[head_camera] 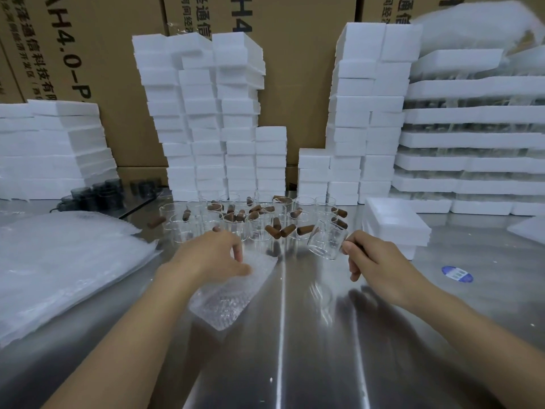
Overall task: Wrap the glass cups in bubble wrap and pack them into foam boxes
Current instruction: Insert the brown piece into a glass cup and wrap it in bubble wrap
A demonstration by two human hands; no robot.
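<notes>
In front of the cluster of glass cups (253, 219) the steel table (295, 364) lies bare, a wide strip of free room running toward the person. That strip is hemmed left of the cluster by a pile of bubble wrap (59, 267) and right of it by a low stack of foam pieces (395, 228). Behind the cluster, tall stacks of foam boxes (203, 113) close off the back edge. Brown stoppers (277, 231) lie scattered among the cups. Just in front of the cluster the left hand (212, 258) bends its fingers down onto the far end of a bubble wrap sheet (233, 296), thumb across it, pinching the sheet, which lies flat on the table. To the cluster's front right, the right hand (380, 267) pinches one glass cup (326, 240) by its end between thumb and forefinger, the other fingers curled under. That cup is tilted and held off the table. Both forearms reach forward, wrists level, palms down.
</notes>
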